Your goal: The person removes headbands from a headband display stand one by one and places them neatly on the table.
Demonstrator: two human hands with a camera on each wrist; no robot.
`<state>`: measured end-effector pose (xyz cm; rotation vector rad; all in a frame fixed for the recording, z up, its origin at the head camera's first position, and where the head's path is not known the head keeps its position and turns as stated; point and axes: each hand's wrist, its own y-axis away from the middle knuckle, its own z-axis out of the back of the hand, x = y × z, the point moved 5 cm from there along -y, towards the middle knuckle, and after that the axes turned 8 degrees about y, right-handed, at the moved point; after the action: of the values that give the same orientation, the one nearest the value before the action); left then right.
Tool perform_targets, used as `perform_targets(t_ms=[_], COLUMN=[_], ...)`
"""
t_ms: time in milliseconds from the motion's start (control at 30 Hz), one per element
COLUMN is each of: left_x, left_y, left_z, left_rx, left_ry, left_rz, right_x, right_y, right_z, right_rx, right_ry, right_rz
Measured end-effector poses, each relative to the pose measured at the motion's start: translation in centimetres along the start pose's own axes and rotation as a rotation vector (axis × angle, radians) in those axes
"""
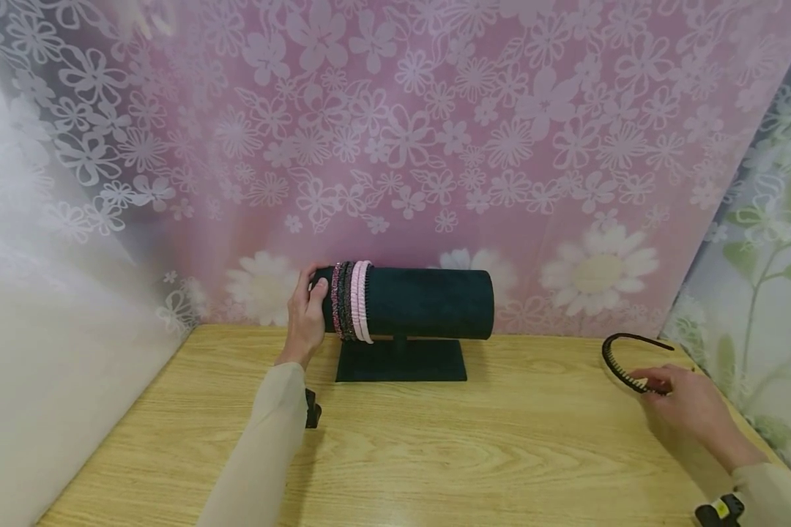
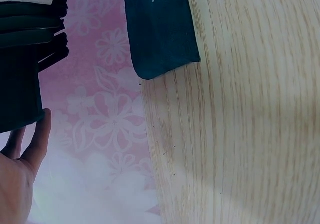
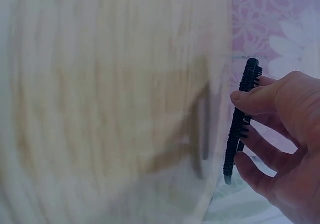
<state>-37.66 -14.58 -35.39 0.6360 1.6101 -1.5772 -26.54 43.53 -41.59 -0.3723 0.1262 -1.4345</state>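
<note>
My left hand (image 1: 306,311) grips the left end of a dark velvet headband stand (image 1: 428,301), a horizontal roll on a flat base (image 1: 400,361). In the left wrist view, fingers (image 2: 41,139) lie against the roll's end. Several headbands sit side by side on the roll near that hand: a pink pleated headband (image 1: 361,301), with dark and reddish sparkly headbands (image 1: 343,301) left of it. Over at the right, my right hand (image 1: 688,406) pinches a black toothed headband (image 1: 611,359) between thumb and fingers. Its small teeth show in the right wrist view, where the band (image 3: 235,129) appears edge-on.
The stand is on a wooden table (image 1: 395,454), close to its back edge. Behind hangs a pink floral curtain (image 1: 395,146). White floral sheets (image 1: 771,256) border the left and right sides.
</note>
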Motion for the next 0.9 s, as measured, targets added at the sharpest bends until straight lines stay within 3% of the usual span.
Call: perform_targets(t_ms=[233, 900], left_x=[0.9, 1.1], left_y=[-0.1, -0.2], left_z=[0.0, 0.3], left_rx=[0.012, 0.008], left_ry=[-0.020, -0.041], left_rz=[-0.003, -0.014], right_x=[-0.9, -2.5], right_y=[0.2, -0.7], right_z=[-0.5, -1.1], right_rx=[0.029, 0.087], right_ry=[0.011, 0.045], right_rz=[0.000, 0.009])
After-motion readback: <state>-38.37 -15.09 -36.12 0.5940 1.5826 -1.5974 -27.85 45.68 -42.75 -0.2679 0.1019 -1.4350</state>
